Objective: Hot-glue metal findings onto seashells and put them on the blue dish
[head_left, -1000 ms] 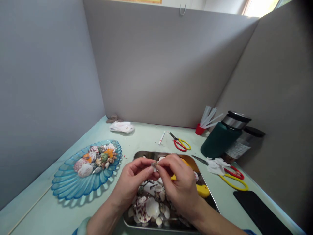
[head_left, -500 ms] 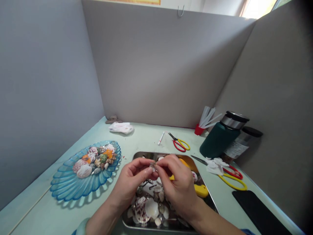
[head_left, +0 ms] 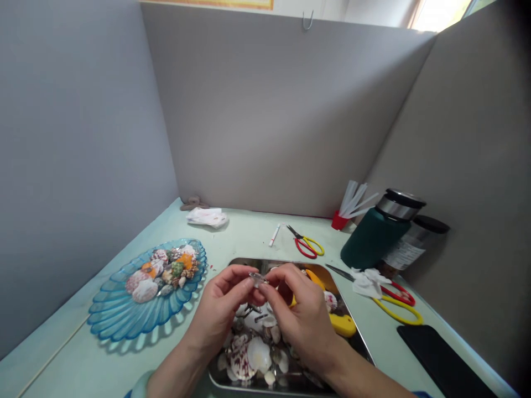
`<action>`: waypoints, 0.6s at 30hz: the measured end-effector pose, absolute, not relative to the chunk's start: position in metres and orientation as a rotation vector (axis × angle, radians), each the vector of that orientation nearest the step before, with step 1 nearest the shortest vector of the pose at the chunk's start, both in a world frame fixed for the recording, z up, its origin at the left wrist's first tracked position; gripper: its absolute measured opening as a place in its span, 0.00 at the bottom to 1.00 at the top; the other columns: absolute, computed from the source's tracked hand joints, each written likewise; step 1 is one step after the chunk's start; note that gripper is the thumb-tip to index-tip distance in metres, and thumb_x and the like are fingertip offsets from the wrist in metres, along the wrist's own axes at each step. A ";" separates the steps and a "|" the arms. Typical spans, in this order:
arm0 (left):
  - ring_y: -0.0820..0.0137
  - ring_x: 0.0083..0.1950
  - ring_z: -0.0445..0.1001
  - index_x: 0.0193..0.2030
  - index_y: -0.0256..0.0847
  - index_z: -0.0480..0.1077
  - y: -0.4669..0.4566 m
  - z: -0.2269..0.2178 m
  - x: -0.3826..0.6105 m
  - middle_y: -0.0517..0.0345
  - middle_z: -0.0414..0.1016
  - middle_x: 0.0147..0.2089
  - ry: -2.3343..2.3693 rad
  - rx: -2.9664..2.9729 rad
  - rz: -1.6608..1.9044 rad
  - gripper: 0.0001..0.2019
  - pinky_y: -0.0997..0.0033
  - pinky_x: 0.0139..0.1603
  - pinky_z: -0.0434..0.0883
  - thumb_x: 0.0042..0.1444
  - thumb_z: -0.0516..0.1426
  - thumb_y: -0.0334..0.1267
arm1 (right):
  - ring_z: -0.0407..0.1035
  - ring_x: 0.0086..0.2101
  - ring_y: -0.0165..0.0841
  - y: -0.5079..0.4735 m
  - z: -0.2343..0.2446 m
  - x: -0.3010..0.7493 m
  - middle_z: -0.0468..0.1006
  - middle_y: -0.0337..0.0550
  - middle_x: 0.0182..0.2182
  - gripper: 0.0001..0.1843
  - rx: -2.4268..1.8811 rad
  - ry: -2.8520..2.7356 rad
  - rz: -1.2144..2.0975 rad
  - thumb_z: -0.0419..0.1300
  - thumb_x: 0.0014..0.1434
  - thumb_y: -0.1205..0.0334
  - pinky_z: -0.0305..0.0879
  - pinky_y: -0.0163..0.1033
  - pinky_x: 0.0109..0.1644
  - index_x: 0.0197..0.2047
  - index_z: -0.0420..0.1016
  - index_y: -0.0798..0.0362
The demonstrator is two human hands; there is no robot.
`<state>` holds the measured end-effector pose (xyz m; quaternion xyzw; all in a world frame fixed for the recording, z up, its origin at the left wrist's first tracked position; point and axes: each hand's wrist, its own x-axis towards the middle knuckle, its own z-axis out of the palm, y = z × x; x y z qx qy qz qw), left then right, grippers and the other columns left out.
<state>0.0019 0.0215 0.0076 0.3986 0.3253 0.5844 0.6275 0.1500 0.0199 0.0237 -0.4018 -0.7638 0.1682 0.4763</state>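
Between the fingertips of both hands is a small silvery clip [head_left: 258, 279]; whether a shell is fixed to it I cannot tell. My left hand [head_left: 226, 298] pinches its left end with thumb and forefinger. From the other side, my right hand [head_left: 298, 309] closes its thumb and forefinger on the right end. Both hands are held over a metal tray [head_left: 213, 381]. Lying in it are several seashells, among them a white shell [head_left: 259, 355] and a purple-speckled scallop shell [head_left: 241, 359], plus dark metal clips [head_left: 261, 318]. A yellow-handled tool [head_left: 342, 325] lies partly behind my right hand.
To the left stands a blue scalloped plate [head_left: 120, 318] of decorated shells. Small scissors [head_left: 307, 246] and a white tube [head_left: 274, 235] lie behind the tray. Rightward are larger scissors [head_left: 398, 309] with tissue [head_left: 368, 283], a green bottle [head_left: 375, 237], a red cup [head_left: 339, 222] and a black phone [head_left: 440, 359].
The clip has been turned between the fingertips, so its silvery side now shows more. Both hands stay over the tray. The whole view has shifted very slightly.
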 end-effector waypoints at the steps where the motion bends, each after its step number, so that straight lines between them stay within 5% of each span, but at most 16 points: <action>1: 0.74 0.28 0.73 0.37 0.36 0.73 0.021 0.007 0.002 0.58 0.76 0.28 0.751 0.921 1.339 0.07 0.74 0.34 0.71 0.51 0.62 0.34 | 0.64 0.26 0.29 0.020 0.023 0.150 0.71 0.38 0.27 0.03 -0.992 -1.859 0.404 0.57 0.59 0.67 0.58 0.35 0.30 0.32 0.69 0.54; 18: 0.72 0.29 0.74 0.36 0.38 0.73 0.021 0.007 0.004 0.58 0.76 0.31 0.835 0.965 1.386 0.08 0.72 0.34 0.71 0.48 0.63 0.36 | 0.63 0.24 0.29 0.021 0.021 0.151 0.71 0.38 0.26 0.04 -1.041 -1.883 0.391 0.56 0.60 0.65 0.57 0.35 0.28 0.32 0.69 0.53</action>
